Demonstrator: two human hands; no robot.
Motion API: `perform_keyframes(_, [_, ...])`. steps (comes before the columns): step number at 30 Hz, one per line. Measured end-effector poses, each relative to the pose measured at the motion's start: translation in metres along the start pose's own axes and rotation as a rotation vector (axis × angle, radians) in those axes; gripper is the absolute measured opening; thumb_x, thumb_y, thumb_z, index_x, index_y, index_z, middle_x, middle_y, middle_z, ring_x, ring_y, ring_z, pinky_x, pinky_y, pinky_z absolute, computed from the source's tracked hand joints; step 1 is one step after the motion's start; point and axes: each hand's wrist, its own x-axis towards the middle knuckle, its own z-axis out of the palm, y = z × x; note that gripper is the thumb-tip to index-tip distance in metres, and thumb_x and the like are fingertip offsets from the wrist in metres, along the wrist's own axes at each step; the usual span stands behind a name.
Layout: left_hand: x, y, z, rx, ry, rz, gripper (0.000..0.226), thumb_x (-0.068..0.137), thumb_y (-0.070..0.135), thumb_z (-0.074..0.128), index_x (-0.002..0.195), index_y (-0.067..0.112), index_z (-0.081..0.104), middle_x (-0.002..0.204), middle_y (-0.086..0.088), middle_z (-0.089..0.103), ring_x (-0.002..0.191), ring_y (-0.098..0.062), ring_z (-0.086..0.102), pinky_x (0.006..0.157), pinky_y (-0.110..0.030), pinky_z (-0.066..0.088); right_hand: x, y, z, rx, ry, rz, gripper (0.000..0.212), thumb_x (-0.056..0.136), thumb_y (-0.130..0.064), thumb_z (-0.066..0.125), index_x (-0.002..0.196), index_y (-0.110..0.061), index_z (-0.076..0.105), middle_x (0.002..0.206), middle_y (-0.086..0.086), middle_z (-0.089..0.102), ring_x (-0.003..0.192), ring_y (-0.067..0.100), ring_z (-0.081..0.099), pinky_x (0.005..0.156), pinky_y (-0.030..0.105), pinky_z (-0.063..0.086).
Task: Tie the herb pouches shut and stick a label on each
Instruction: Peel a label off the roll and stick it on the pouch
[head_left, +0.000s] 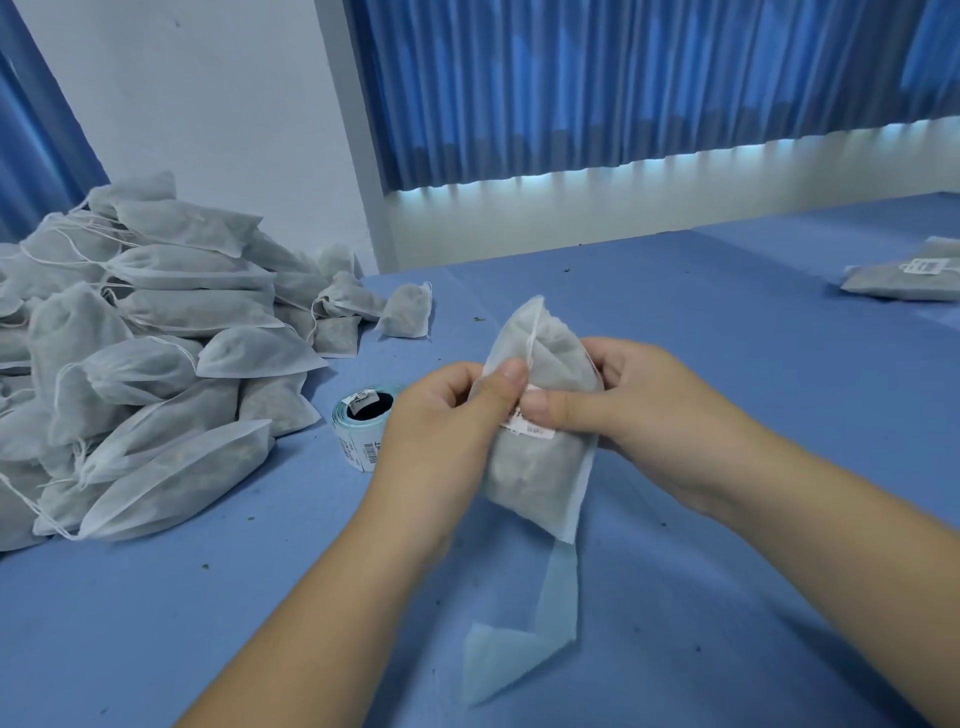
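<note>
**Q:** What surrounds the work area?

**A:** The reference item is the roll of white barcode labels on pale blue backing, which lies on the blue table cover.
- Left of the roll and behind it, a large pile of white non-woven drawstring pouches fills that side of the table.
- One single small pouch lies behind the roll, at the pile's edge.
- Far right of the roll and behind it, a flat labelled pouch lies well apart.
- Pleated blue curtains hang behind everything.
- Small dark herb crumbs dot the cover.

**Q:** Where is the pouch in hand, and what obstructs it?

**A:** The filled white herb pouch is held above the cover, just right of the roll, with its mouth pointing away from the person. Its white drawstring runs down its upper face. Both thumbs cover part of the white printed label across the pouch's middle. An empty pale blue backing strip trails from under the pouch onto the cover, on the near side of the roll.

**Q:** What is the grip state?

**A:** The left hand grips the pouch's left edge, fingers curled and thumb pressed on the front. The right hand wraps around the right edge, with its thumb pressed on the label.
</note>
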Motion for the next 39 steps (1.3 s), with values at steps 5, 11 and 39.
perform_keyframes(5, [0.001,-0.001,0.000,-0.098,-0.081,-0.041,0.029,0.080,0.035,0.075,0.087,0.008,0.070,0.090,-0.014,0.074,0.080,-0.024,0.068,0.076,-0.040,0.052,0.001,0.004,0.004,0.107,0.079,0.016,0.033,0.080,-0.035,0.070,0.100,-0.009,0.071,0.096,0.008,0.075,0.092,0.024,0.072,0.085,0.037,0.057])
perform_keyframes(11, [0.001,0.000,-0.001,-0.095,-0.136,-0.024,0.034,0.071,0.025,0.076,0.102,0.011,0.070,0.098,-0.011,0.076,0.095,-0.030,0.072,0.083,-0.041,0.056,0.004,0.005,0.001,0.101,0.066,0.058,0.030,0.089,-0.038,0.063,0.101,-0.012,0.071,0.097,0.007,0.075,0.093,0.024,0.072,0.082,0.036,0.059])
perform_keyframes(39, [0.010,-0.013,0.006,0.114,0.023,-0.042,0.015,0.094,0.015,0.058,0.090,0.024,0.069,0.086,0.006,0.069,0.065,-0.004,0.067,0.059,-0.020,0.052,0.028,0.047,-0.197,0.766,0.977,0.122,0.008,0.101,-0.013,0.045,0.099,-0.008,0.050,0.095,0.007,0.049,0.091,0.017,0.058,0.075,0.023,0.054])
